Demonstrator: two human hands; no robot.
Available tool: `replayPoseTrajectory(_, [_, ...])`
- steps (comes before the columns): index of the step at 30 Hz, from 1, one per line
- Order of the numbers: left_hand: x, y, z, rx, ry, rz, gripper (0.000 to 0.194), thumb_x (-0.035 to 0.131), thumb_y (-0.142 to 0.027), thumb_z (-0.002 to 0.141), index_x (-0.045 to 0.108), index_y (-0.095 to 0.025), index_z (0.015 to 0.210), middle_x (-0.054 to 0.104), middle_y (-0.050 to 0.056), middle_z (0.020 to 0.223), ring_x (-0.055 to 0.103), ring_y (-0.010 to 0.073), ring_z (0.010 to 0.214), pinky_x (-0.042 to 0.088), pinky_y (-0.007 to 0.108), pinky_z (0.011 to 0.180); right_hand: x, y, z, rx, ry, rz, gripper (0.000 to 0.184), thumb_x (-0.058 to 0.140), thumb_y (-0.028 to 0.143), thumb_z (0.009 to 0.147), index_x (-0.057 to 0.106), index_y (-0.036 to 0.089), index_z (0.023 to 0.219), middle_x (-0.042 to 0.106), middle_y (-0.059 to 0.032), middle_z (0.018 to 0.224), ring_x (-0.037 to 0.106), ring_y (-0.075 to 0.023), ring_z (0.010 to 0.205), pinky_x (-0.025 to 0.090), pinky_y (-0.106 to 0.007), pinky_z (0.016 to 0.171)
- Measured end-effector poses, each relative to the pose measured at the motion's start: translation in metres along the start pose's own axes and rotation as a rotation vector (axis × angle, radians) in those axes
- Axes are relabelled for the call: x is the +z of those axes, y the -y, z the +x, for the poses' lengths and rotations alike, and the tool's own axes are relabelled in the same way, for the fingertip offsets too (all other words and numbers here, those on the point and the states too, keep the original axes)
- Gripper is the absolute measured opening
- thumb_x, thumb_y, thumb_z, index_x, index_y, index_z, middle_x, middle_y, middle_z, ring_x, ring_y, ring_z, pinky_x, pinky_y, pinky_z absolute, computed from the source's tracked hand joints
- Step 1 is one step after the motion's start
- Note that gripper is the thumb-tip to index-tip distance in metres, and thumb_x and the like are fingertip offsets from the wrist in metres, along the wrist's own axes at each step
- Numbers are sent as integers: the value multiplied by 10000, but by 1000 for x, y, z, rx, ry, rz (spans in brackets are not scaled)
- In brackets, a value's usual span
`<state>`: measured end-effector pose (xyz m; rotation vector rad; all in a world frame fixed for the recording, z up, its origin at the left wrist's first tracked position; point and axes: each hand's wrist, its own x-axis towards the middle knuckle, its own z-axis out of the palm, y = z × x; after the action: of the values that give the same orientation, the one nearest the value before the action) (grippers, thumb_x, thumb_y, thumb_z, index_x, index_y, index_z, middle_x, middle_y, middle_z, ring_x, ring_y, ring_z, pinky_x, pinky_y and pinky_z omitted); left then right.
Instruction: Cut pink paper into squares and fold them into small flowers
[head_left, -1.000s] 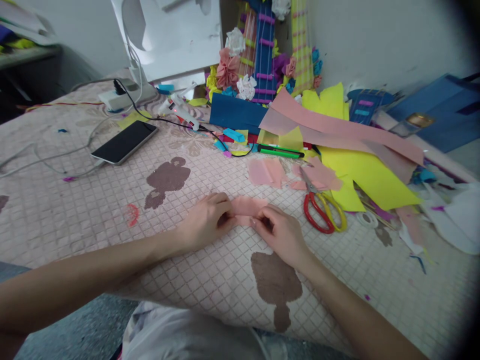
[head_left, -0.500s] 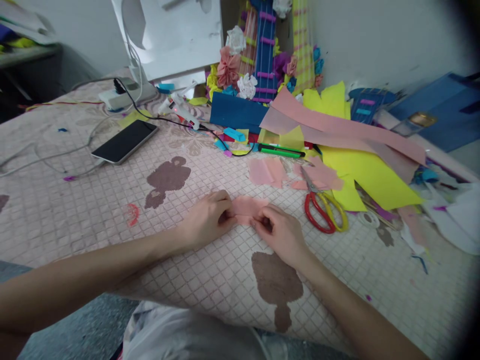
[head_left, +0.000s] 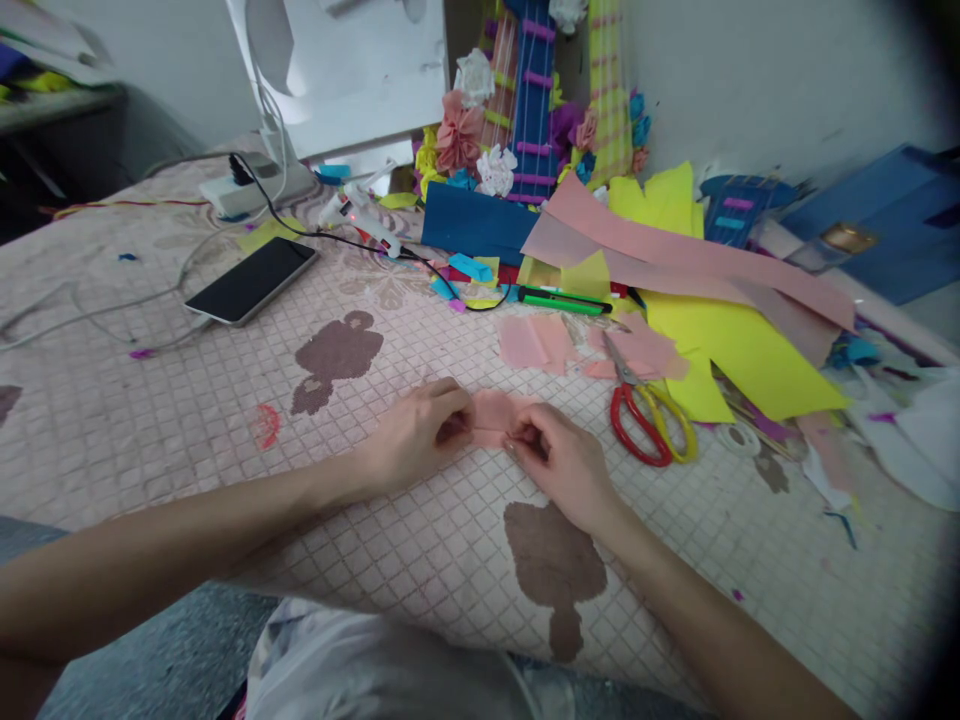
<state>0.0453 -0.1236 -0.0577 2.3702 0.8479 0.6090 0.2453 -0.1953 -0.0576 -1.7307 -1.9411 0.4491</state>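
Note:
Between my two hands is a small piece of pink crepe paper (head_left: 492,412), with a crease running across it near its lower edge. My left hand (head_left: 421,432) pinches its left end, thumb against curled fingers. At the other end my right hand (head_left: 561,455) is closed on the paper in a similar pinch. Both hands rest low over the table cover, and the fingers hide the paper's ends. Scissors (head_left: 651,425) with one red and one yellow handle lie to the right of my right hand. More cut pink paper pieces (head_left: 534,342) lie just beyond.
A phone (head_left: 251,282) lies at the left on a cable. Behind are a white glue gun (head_left: 364,222), a green cutter knife (head_left: 564,301), yellow sheets (head_left: 757,350) and long pink strips (head_left: 690,245). Paper-flower decorated toy guitars (head_left: 534,110) stand at the back.
My left fingers have shifted slightly along the pink paper, and my right fingers now cover more of its right end. The surrounding things have not moved.

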Motion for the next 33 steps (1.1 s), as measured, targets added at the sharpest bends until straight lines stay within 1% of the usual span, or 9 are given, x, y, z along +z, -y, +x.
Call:
replayPoseTrajectory(6, [-3,-1,1,40,68,-5,154,511,-83,796,637,-170,814,582,39,855,546,157,837,435,289,747,-3,0,1,-49,68,-27,91,509,157,828,569,225,824,628,-3,847,585,-142,725,385,-252,621])
replayPoseTrajectory(9, [-2,-5,3,8,76,63,72,556,-194,814,620,-161,812,575,44,834,543,172,815,431,305,731,1,5,2,-30,22,-100,52,527,242,839,561,217,809,625,-13,814,578,-156,713,368,-260,601])
replayPoseTrajectory(12, [3,-9,3,-40,55,160,196,594,-356,819,599,-160,811,571,51,849,538,202,838,419,339,733,6,8,1,0,-29,-203,122,570,336,821,554,216,804,608,-13,770,561,-165,671,323,-260,545])
replayPoseTrajectory(14, [6,-10,2,-51,39,182,177,595,-339,818,585,-162,816,568,50,863,535,208,848,414,351,738,8,7,1,0,-39,-221,132,578,346,821,548,218,820,607,-9,760,558,-163,651,307,-259,528])
replayPoseTrajectory(17, [6,-7,0,-36,-4,93,34,564,-162,789,556,-161,823,559,41,860,529,184,837,428,329,735,8,2,-1,-9,-47,-165,116,574,323,832,527,217,841,614,-3,759,563,-154,645,334,-256,543])
replayPoseTrajectory(20, [2,-2,-2,-37,-39,-30,107,523,-70,749,541,-155,811,539,41,855,523,158,811,453,288,702,6,-3,-3,-9,-36,-86,72,558,265,836,505,217,833,611,2,759,567,-146,655,369,-252,568])
replayPoseTrajectory(27, [-5,2,-5,-39,-67,-172,87,527,-101,769,558,-150,833,532,50,893,530,128,784,476,237,639,-6,-7,-2,24,10,152,38,547,221,815,511,218,801,583,13,733,540,-131,637,392,-247,566])
replayPoseTrajectory(30, [-12,4,1,-78,-101,-167,131,572,-191,790,563,-157,916,569,51,924,546,126,780,466,232,623,-18,-14,1,80,-100,300,118,537,311,846,500,216,788,543,26,671,510,-126,592,384,-244,533])
replayPoseTrajectory(33, [-20,7,19,-101,-41,-105,198,580,-184,771,578,-159,968,605,56,973,569,140,827,456,234,628,-27,-24,6,94,-201,283,151,490,324,874,503,210,776,531,25,643,498,-126,573,386,-251,538])
